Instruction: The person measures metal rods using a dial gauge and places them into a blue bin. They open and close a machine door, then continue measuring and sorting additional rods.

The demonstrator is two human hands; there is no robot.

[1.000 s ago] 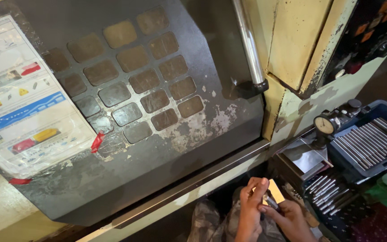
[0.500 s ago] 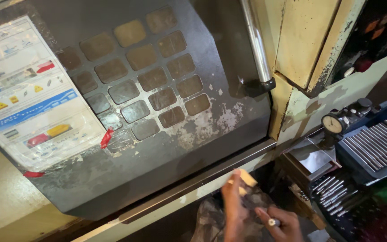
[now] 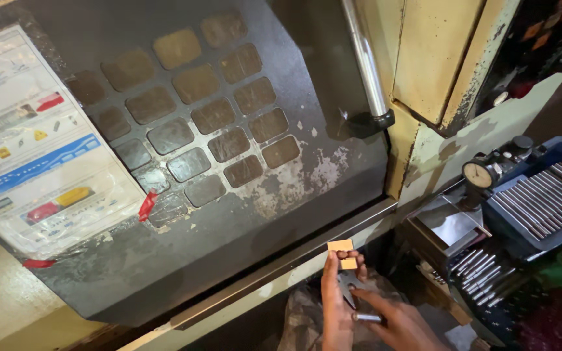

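Observation:
At the bottom middle, my left hand [image 3: 336, 305] holds a small yellow block [image 3: 344, 253] upright between thumb and fingers, in front of the lower rail of a dark machine door [image 3: 229, 130]. Just right of it, my right hand [image 3: 401, 325] grips a short metal pin [image 3: 367, 317], its tip pointing left toward the left hand. A grey metal piece [image 3: 348, 286] lies between the two hands. Both hands are cut off by the bottom edge.
The door has a grid of worn window panes and a steel handle bar [image 3: 365, 65]. A plastic-covered instruction sheet [image 3: 34, 149] is taped at left. At right, a dial gauge [image 3: 478, 174] and a blue tray of metal rods [image 3: 541, 201] stand beside several more rods [image 3: 473, 263].
The view has shifted down and right. My left hand has raised the yellow block higher toward the door rail, while my right hand stays low with the pin.

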